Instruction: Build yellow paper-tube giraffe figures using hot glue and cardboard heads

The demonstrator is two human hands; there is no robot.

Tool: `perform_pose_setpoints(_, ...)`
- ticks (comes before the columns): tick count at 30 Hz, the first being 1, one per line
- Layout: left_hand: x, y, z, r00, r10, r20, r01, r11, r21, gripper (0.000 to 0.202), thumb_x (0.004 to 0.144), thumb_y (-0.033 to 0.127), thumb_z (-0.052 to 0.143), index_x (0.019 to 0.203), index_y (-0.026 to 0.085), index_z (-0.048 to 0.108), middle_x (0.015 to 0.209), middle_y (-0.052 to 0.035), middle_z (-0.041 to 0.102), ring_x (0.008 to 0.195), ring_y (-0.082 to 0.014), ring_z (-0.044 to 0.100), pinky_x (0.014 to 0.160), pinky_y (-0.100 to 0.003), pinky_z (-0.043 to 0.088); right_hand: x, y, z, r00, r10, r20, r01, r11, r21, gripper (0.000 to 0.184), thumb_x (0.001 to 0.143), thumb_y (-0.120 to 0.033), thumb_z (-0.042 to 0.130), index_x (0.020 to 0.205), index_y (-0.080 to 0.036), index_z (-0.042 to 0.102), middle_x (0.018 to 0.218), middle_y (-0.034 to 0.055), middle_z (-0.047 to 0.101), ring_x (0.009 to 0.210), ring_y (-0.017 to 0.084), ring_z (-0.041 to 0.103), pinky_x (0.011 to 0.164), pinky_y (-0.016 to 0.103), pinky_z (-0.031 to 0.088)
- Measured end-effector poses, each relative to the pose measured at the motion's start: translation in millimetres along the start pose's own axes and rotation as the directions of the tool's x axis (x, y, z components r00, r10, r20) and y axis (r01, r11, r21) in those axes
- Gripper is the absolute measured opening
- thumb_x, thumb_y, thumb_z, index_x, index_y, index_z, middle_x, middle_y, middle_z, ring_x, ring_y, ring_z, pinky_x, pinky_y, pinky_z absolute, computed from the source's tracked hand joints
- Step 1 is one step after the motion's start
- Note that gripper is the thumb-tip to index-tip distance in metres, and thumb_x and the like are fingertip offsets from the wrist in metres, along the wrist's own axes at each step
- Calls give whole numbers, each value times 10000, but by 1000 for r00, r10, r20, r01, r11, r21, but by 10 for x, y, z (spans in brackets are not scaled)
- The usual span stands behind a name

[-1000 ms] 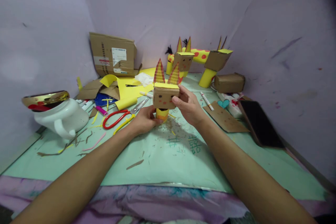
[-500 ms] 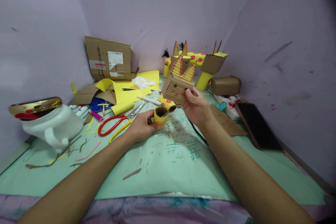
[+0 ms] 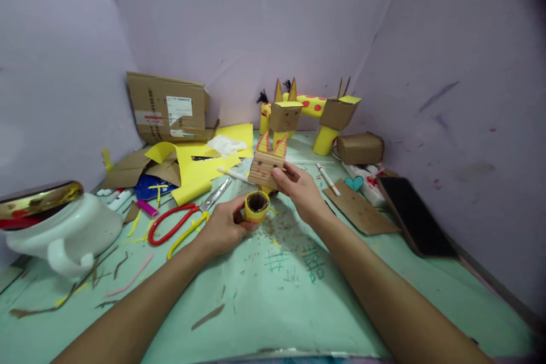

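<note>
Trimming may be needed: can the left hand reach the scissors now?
Probably yes: the scissors lie close beside the left hand with nothing on top, though it holds the yellow tube and needs freeing.

Dim, even light; a soft shadow on the counter (image 3: pixel 273 318) towards five o'clock. Glare on the gold object (image 3: pixel 46 198) at nine. Label (image 3: pixel 179 108) print at ten too soft to read. Edges stretched; black corner at two.

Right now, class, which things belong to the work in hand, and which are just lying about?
In hand:
yellow tube, in the left hand
eared cardboard head, in the right hand

Lying about:
scissors
phone
white mug
crumpled tissue
</note>
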State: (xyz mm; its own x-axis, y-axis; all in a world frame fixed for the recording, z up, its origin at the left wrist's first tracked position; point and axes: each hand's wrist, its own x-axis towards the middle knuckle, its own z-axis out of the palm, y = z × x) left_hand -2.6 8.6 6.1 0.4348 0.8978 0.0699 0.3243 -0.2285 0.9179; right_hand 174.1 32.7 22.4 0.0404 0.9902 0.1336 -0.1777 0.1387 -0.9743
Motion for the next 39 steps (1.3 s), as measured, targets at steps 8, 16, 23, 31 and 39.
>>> perform_pose_setpoints(8, 12, -22, -12, 1000, -21, 2, 21, 999, 25, 255, 643, 146, 600, 897, 169, 595, 843, -11, 621, 787, -170, 561, 701, -275, 452, 108, -151, 270, 986, 146, -87, -163, 956, -243, 480, 777, -415, 573, 1166, -137, 531, 1073, 146, 641, 888, 240, 628, 601, 318, 538)
perform_pose_setpoints(16, 5, 60, -23, 997, -74, 19, 73, 997, 32, 321, 653, 190, 602, 972, 154, 596, 889, -33, 649, 812, -193, 585, 734, -310, 449, 296, -521, -628, 964, -55, -260, -224, 361, -905, 273, 762, -336, 558, 910, -148, 690, 955, 127, 693, 916, 261, 622, 676, 291, 465)
perform_pose_setpoints(23, 1, 48, -23, 998, -57, 22, 57, 998, 18, 325, 662, 193, 594, 986, 160, 600, 912, -33, 653, 826, -193, 588, 722, -296, 444, 436, -501, -1073, 931, -6, -366, -366, -8, -931, 249, 698, -303, 584, 816, -138, 728, 854, 177, 706, 837, 321, 652, 605, 322, 417)
perform_pose_setpoints(31, 8, 62, -27, 997, -80, 24, 78, 996, 53, 313, 664, 180, 588, 977, 169, 600, 891, -26, 645, 830, -191, 568, 744, -302, 434, 248, -475, -954, 939, 75, -335, -335, -20, -942, 200, 682, -337, 598, 697, -175, 715, 765, 133, 714, 746, 261, 654, 568, 286, 395)
perform_pose_setpoints(39, 5, 28, -23, 996, -78, 32, 76, 996, 43, 302, 674, 192, 597, 976, 168, 591, 898, -32, 645, 828, -196, 573, 727, -298, 441, 485, -384, -733, 961, 173, -216, -251, 216, -943, 345, 764, -463, 516, 673, -177, 687, 651, 65, 694, 597, 167, 629, 507, 228, 399)
